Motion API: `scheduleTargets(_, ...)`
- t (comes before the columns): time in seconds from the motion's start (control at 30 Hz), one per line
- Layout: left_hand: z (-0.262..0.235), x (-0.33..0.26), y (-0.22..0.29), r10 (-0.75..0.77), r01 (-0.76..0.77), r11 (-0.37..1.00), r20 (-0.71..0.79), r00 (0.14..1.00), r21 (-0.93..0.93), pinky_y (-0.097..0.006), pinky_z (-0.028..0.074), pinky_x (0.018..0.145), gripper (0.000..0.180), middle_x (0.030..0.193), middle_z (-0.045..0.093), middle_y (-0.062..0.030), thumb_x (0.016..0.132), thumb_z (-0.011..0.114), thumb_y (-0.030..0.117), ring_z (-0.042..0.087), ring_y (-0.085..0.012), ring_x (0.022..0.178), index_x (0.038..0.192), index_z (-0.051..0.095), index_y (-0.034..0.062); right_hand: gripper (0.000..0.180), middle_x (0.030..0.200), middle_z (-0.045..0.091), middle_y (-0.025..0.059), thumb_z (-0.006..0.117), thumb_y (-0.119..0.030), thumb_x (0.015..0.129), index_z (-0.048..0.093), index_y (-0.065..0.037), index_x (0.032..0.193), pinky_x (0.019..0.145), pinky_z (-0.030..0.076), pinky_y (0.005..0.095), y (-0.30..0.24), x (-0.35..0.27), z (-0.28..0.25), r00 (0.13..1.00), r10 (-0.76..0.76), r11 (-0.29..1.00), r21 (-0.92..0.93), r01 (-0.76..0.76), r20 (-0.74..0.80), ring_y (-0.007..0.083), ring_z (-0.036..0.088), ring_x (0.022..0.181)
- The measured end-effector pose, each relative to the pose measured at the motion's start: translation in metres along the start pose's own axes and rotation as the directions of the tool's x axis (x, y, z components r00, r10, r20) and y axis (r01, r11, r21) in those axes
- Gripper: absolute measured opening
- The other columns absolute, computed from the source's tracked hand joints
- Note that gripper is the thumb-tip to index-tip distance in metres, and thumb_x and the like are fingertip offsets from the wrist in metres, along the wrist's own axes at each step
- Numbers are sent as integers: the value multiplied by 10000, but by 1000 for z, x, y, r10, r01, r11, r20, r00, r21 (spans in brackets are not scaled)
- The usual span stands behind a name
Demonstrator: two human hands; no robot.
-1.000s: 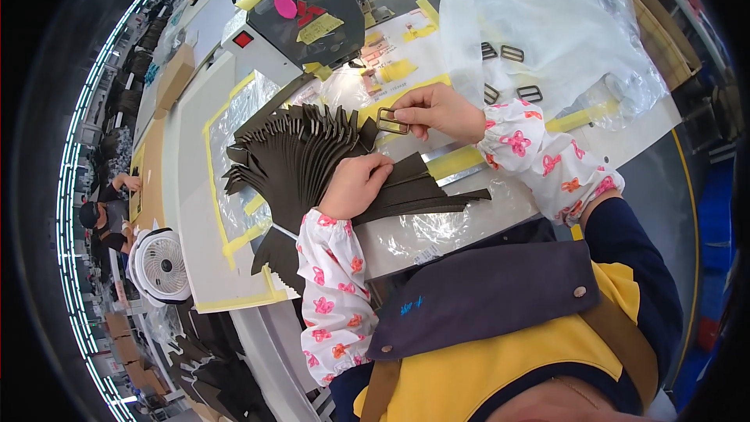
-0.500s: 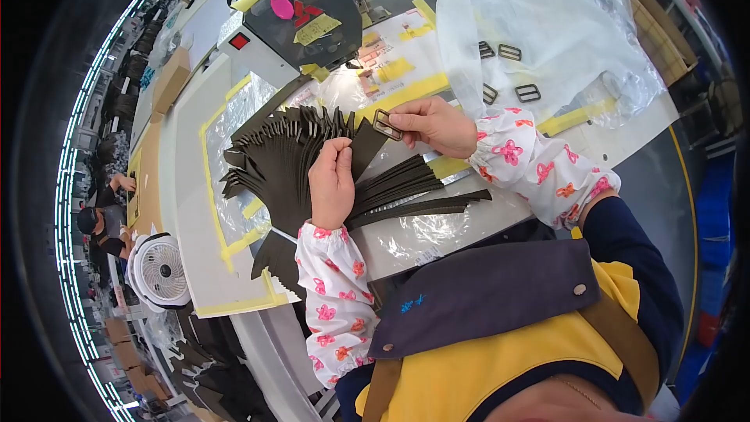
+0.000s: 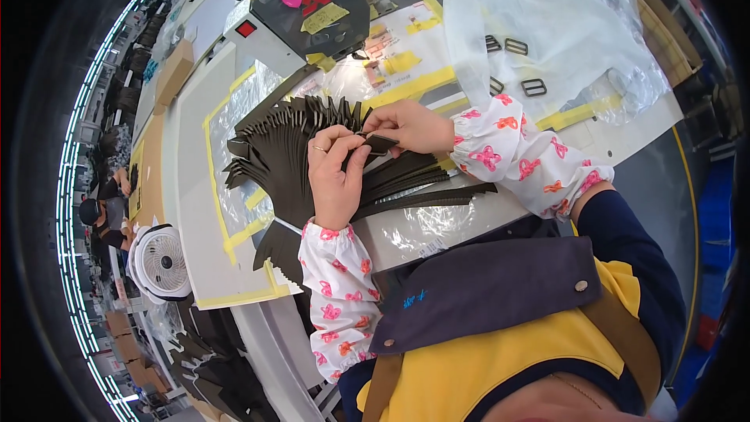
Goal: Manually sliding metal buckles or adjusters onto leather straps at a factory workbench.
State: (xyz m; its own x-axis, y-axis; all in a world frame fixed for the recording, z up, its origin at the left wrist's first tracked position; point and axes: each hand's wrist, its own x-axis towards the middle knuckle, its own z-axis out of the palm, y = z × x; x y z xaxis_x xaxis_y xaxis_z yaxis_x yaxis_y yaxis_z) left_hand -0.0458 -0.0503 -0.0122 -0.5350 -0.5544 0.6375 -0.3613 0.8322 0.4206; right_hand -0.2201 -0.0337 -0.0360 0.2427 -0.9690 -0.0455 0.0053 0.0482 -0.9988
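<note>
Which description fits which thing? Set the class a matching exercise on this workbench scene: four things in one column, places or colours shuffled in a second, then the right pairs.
Things:
1. dark strips
2. buckles
3. fan
4. tape

Descriptions:
A. white, round, past the table's left edge
B. yellow, stuck flat on the table
C. fanned out in a stack beneath both hands
D. dark rectangular frames on clear plastic, upper right

Pairs: 1-C, 2-D, 3-A, 4-B
</note>
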Motion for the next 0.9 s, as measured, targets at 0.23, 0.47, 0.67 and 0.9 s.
scheduleTargets(0.23, -6, -17, 7, -463, 476, 836, 115, 879, -273, -229, 374, 489, 108, 614, 505, -47, 815, 586, 89, 420, -91, 507, 813, 529, -2, 124, 636, 588, 58, 553, -121, 785, 546, 0, 758, 490, 466, 222, 20, 22, 2, 990, -41, 980, -187, 66, 133, 124, 603, 551)
scheduleTargets(0.47, -4, -24, -3, -392, 391, 920, 82, 916, 34, -259, 409, 502, 79, 619, 542, -73, 791, 576, 39, 496, -132, 508, 794, 509, -4, 141, 648, 559, 52, 559, -95, 779, 457, -19, 719, 486, 459, 227, 14, 16, 14, 987, 16, 998, -58, -7, 159, 120, 603, 576)
scheduleTargets(0.67, -4, -24, -1, -484, 493, 860, 99, 870, -131, -270, 413, 507, 80, 633, 536, -83, 800, 570, 42, 495, -157, 514, 798, 507, -6, 138, 573, 556, 67, 571, -83, 765, 463, -7, 729, 469, 439, 229, 11, 9, 13, 973, -179, 940, -266, 213, 145, 113, 603, 563)
scheduleTargets(0.9, 6, -22, -2, -421, 424, 900, 47, 906, -97, -218, 393, 503, 120, 712, 526, -32, 821, 571, 72, 478, -62, 574, 903, 517, 3, 99, 648, 573, 65, 573, -76, 762, 511, 0, 769, 496, 447, 230, 13, 6, 14, 982, -168, 976, -126, 178, 82, 106, 575, 572)
